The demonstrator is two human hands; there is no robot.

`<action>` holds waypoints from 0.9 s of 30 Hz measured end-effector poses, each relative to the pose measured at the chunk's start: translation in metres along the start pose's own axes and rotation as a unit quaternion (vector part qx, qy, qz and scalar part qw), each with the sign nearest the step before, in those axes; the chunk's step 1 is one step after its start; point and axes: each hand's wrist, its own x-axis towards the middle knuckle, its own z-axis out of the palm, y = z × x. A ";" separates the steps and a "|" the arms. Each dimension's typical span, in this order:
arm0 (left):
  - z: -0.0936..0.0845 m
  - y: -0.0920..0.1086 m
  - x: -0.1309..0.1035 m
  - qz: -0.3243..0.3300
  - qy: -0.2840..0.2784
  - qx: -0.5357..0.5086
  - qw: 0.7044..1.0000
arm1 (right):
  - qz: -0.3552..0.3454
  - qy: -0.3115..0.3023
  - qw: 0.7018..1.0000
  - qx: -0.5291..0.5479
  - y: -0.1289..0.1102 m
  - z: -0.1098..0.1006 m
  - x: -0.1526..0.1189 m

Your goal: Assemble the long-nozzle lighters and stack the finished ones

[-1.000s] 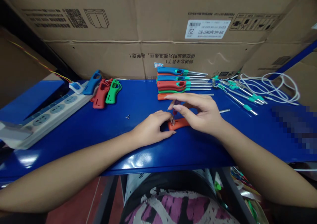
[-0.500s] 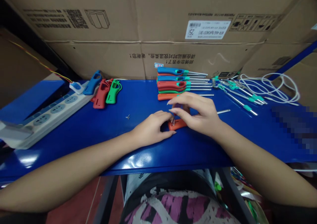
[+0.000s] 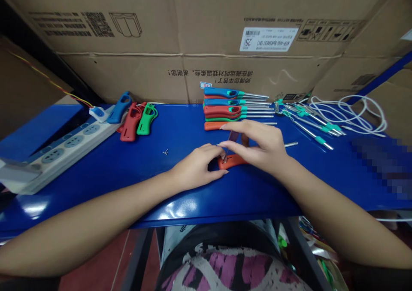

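Observation:
An orange long-nosed lighter [image 3: 234, 160] lies flat on the blue table, its metal tube poking out to the right beyond my right hand. My left hand [image 3: 200, 165] is closed at the lighter's handle end, with thumb and fingers on either side of it. In my right hand [image 3: 263, 147], thumb and fingers pinch a small screwdriver [image 3: 233, 137] with a dark purplish handle. The screwdriver stands tilted, and its thin shaft points down to the handle end beside my left fingertips. The exact tip is hard to make out. A few small screws [image 3: 165, 152] lie left of my hands.
Behind my hands is a stack of lighters [image 3: 222, 110] in several colours. Metal tubes with teal collars [image 3: 320, 140] and a coiled white cable [image 3: 363, 110] are at the right. Red and green lighter handles [image 3: 146, 121] lie beside a power strip [image 3: 64, 153]. Cardboard [image 3: 128, 76] stands behind.
The screwdriver's handle shows more clearly between my right thumb and fingers, which have spread slightly apart and turned. My left hand and the orange lighter stay in place.

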 end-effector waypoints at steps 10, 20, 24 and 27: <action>0.002 -0.001 -0.002 -0.006 0.002 0.001 1.000 | 0.012 0.004 0.999 0.052 -0.007 0.003 0.001; 0.001 0.003 -0.001 -0.016 -0.003 -0.006 1.000 | 0.027 -0.028 0.992 0.121 -0.011 0.007 -0.003; 0.003 0.002 -0.002 -0.021 0.004 0.010 1.000 | 0.032 -0.032 0.993 0.111 -0.012 0.007 -0.002; 0.004 0.002 -0.002 -0.020 0.015 0.013 1.000 | -0.013 -0.030 0.997 0.070 -0.013 0.006 -0.001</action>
